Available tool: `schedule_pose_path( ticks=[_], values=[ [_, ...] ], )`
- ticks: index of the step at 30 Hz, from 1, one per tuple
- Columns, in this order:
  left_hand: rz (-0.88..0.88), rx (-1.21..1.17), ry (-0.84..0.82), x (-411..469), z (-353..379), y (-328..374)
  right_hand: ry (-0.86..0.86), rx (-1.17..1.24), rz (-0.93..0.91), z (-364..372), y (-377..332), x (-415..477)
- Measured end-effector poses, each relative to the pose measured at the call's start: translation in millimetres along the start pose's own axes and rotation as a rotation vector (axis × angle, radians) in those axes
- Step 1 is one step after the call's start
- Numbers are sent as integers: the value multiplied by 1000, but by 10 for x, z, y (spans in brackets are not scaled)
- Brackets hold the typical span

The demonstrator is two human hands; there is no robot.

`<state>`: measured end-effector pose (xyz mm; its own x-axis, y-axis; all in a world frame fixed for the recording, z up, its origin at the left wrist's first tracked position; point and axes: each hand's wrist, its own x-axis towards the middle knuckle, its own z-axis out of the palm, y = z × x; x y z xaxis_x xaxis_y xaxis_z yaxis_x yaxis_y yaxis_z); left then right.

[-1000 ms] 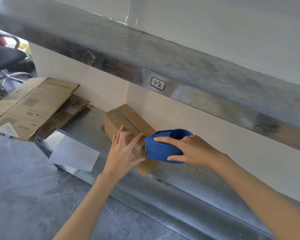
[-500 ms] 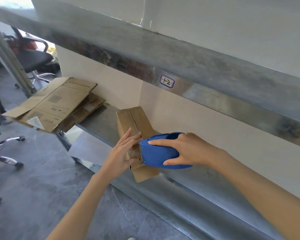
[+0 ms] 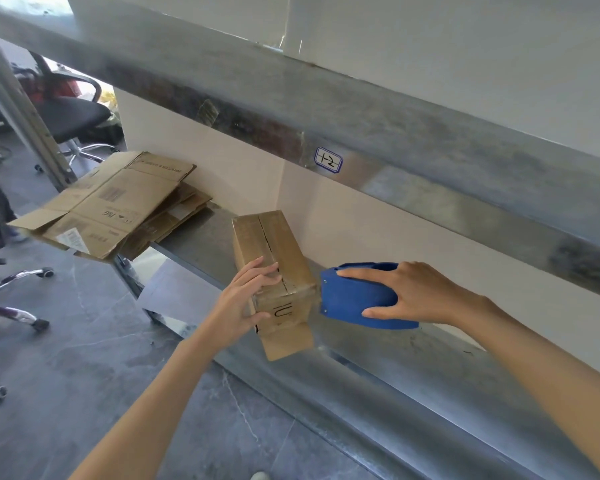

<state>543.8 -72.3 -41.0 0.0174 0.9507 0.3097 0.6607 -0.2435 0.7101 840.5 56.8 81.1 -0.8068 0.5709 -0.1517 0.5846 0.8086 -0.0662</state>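
Head view. On the metal shelf, close to its front edge and left of the middle: a small cardboard box, long side running back toward the wall, top seam split open, one loose flap hanging out over the front edge.

Left hand on the near left corner of the box, fingers laid over the top, thumb on the near end face, pinching the corner between them. Right hand wrapped round a blue tape dispenser, index finger stretched along its top, thumb under its side, nose of the tool touching the near right corner of the box.

Probably light and likely to slide on the smooth metal, so worth pinning from above while pulling tape. Thin, worn walls, stiff at edges and corners, soft over the open seam: better to hold at the corner, as now, than to press mid-top. Hard plastic dispenser, solid in a full grip; blade end not visible here, so best kept clear of the fingertips.

Further left, on the shelf's left end and overhanging it: a stack of flattened cartons. Above, on the upper rail: a handwritten label.
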Motion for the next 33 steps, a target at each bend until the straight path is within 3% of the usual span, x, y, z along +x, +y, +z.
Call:
schedule_pose_path(
  ticks=[13,33],
  values=[
    [-46,17,4,-23,-2,53,108,-119,78,136,104,6],
    [-31,51,23,-51,32,-13,50,-259,112,303,-347,358]
  ],
)
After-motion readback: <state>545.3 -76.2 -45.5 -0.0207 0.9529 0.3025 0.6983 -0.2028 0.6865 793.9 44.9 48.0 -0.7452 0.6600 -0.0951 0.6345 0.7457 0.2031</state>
